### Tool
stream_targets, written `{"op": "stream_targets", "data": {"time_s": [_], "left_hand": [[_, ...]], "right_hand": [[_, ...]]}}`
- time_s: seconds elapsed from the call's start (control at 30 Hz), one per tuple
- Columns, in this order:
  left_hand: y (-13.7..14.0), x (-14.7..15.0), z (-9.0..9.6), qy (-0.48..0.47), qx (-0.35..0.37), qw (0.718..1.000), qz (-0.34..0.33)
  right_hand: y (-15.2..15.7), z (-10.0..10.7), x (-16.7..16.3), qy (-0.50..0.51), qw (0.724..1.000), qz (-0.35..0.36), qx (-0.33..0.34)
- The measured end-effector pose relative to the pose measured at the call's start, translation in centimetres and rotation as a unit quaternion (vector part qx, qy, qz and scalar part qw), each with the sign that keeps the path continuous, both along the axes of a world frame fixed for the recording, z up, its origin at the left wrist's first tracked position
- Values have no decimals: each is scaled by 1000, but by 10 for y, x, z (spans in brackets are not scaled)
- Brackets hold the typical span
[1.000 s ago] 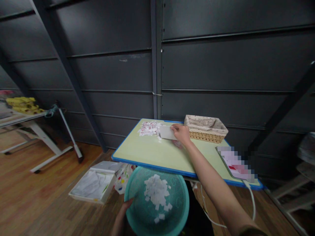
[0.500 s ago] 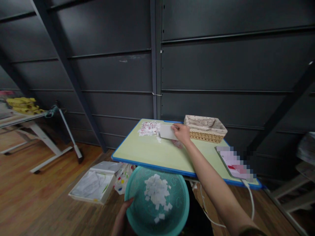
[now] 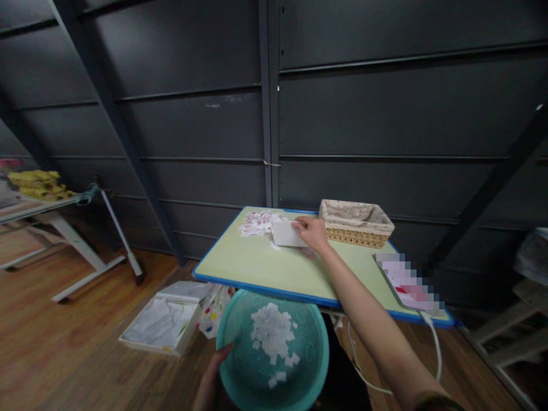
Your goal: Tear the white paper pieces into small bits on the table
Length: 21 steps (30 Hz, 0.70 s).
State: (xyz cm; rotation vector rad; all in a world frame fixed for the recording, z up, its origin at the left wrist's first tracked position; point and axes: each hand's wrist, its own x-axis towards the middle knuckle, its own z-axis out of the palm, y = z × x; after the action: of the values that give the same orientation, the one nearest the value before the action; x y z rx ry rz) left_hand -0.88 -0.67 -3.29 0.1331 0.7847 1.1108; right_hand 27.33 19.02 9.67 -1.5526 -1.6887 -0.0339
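My right hand [image 3: 311,232] grips a flat white rectangular card [image 3: 286,234] over the pale green table [image 3: 257,262]. To the card's left, and partly behind it, lies a heap of small white and reddish paper pieces [image 3: 257,223]. A few pale scraps sit just below the card, partly hidden by it and my hand. My left hand [image 3: 218,361] is closed on the left rim of a teal plastic colander [image 3: 310,371], held below the table's front edge. Inside the colander are many small white squares [image 3: 274,334].
A cloth-lined wicker basket [image 3: 357,234] stands at the table's back right. Nearer, a tablet [image 3: 409,285] has a white cable [image 3: 435,342] plugged in. An open white box [image 3: 158,325] and a dotted plastic bag [image 3: 212,311] are at the lower left. Another table [image 3: 43,208] holds yellow items.
The card in my right hand has shifted slightly left and toward me, and looks more tilted. My left hand and the colander stay nearly where they were.
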Motion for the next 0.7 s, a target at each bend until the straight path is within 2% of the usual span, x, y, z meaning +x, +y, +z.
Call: {"op": "stream_targets", "data": {"time_s": [0.13, 0.3, 0.53, 0.7], "left_hand": [[-2, 3, 5, 62, -40, 997, 14], [-5, 7, 14, 112, 6, 993, 22], [-5, 4, 9, 93, -25, 995, -9], [-4, 6, 13, 79, -19, 997, 8]], "right_hand": [[1, 0, 0, 26, 999, 18, 5], [1, 1, 1, 33, 999, 11, -4], [1, -1, 0, 70, 997, 20, 12], [3, -3, -2, 75, 996, 50, 1]]}}
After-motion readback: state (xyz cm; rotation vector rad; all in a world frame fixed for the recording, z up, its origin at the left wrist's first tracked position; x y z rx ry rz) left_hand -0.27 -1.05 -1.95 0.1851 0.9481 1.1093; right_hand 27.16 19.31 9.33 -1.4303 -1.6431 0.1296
